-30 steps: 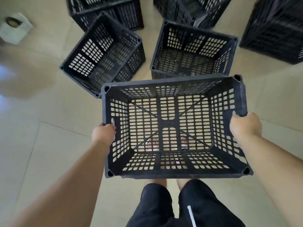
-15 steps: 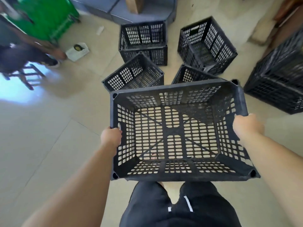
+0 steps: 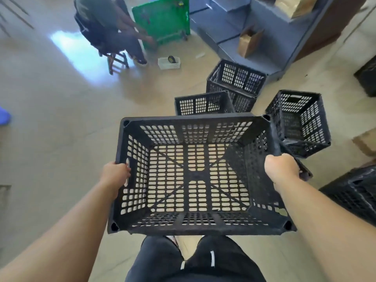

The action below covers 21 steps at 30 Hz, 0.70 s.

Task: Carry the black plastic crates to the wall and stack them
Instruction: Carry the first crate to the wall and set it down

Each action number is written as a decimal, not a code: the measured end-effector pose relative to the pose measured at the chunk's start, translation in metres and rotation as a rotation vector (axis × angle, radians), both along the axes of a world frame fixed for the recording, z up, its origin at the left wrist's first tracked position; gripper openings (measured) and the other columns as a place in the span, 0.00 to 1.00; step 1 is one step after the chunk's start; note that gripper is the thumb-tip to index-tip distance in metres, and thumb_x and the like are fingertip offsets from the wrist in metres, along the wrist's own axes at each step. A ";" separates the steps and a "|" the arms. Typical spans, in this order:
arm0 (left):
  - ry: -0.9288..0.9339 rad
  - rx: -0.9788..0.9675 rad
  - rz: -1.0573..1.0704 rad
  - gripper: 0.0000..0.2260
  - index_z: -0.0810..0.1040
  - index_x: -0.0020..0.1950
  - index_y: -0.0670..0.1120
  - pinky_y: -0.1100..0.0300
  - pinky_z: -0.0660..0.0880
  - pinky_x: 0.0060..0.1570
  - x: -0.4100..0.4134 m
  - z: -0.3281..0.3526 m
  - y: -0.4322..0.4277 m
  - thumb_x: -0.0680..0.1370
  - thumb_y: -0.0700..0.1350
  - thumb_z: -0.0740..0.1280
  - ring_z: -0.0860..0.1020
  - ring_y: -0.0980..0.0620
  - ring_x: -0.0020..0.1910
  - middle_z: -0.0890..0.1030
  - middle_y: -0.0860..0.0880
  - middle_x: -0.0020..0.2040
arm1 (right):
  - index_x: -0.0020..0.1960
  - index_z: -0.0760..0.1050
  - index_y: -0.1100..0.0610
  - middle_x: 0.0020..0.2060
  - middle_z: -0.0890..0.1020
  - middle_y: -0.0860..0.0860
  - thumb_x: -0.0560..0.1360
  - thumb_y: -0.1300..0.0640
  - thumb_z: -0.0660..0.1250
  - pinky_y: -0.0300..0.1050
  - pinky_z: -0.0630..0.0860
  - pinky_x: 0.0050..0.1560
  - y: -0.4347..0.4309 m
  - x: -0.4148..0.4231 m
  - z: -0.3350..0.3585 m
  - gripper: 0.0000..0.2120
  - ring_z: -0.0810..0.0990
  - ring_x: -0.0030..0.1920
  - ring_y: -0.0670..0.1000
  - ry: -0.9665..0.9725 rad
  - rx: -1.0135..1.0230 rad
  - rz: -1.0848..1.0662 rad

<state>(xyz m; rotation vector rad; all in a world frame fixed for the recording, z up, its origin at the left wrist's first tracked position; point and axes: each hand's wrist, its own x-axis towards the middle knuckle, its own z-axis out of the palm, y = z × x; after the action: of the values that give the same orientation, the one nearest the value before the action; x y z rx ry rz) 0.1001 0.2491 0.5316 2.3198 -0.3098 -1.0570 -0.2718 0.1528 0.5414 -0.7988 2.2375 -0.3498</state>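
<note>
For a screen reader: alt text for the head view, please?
A left hand and a right hand hold an empty black crate by its short sides above a beige floor. Other black crates stand beyond; a seated person is farther off.

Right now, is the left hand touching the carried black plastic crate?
Touching. Head view: the left hand grips the handle slot of the carried black plastic crate.

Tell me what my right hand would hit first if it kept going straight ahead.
The right hand grips the carried crate. Ahead of it, the nearest floor crate comes first in line, though it looks lower than the hand, so the hand might pass above it.
</note>
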 end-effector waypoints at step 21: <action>-0.053 -0.049 0.879 0.09 0.80 0.48 0.40 0.53 0.73 0.40 0.179 0.012 0.451 0.80 0.39 0.60 0.78 0.47 0.39 0.81 0.44 0.41 | 0.64 0.73 0.65 0.59 0.79 0.64 0.78 0.56 0.62 0.52 0.71 0.50 0.192 0.358 0.063 0.18 0.78 0.56 0.65 0.091 -0.123 0.984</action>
<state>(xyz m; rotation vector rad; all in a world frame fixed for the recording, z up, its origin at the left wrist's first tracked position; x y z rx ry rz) 0.2788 0.7000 0.5441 2.0758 0.6144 -0.5253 0.0859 0.3444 0.6040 -1.8601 1.6378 0.0354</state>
